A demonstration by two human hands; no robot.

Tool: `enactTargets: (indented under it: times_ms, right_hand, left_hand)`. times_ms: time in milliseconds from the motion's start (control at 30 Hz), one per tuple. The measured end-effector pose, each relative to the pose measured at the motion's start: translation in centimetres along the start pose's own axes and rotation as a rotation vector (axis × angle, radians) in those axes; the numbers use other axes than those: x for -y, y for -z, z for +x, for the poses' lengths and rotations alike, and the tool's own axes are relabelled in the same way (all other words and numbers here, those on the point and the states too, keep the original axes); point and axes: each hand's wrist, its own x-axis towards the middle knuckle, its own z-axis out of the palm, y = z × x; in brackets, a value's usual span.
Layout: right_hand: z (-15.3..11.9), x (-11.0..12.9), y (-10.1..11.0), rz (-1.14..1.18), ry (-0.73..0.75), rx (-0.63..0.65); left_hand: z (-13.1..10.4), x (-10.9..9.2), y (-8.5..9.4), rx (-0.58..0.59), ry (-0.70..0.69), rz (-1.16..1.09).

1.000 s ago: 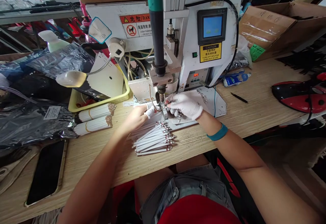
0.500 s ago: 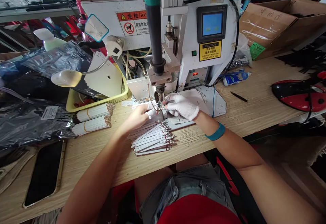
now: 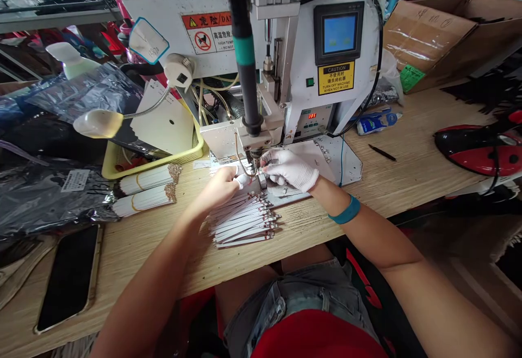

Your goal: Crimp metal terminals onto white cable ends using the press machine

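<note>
At the foot of a white bench machine, both hands meet below its working head. My left hand, with white finger covers, is pinched at the left side of the head; what it grips is too small to make out. My right hand, in a white glove, is closed at the right side, its fingertips together on something hidden. Just under the hands lies a fanned pile of thin white strips with small metal ends.
Two banded strip bundles, a yellow basket, a lamp and a phone are on the left. To the right are a blue packet, a dark thin tool, a red-black device and a carton.
The machine's upper rod and hose have shifted down, and the red display reading differs. Both hands hold nearly the same positions.
</note>
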Motion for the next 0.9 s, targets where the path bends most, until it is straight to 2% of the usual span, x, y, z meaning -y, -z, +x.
enactTargets:
  times_ms: [100,433,700,833,900]
  right_hand:
    - [-0.1,0.1,-0.1,0.023,-0.011,-0.002]
    - [0.0,0.0,0.0,0.024,0.017,0.007]
    - [-0.2,0.3,-0.3,-0.018,0.001,0.0]
    - [-0.3,0.8,1.2,-0.083,0.084,-0.037]
    - [-0.2,1.1,2.4,-0.173,0.167,-0.139]
  left_hand:
    - [0.0,-0.1,0.0,0.034,-0.006,-0.054]
    - [-0.1,-0.2,0.3,0.045,0.007,-0.08]
    - [-0.1,-0.1,0.5,0.012,-0.052,0.031]
    - [-1.3,-0.1,1.9,-0.014,-0.079,0.196]
    - [-2.1,-0.2,2.8,0.066,-0.055,0.262]
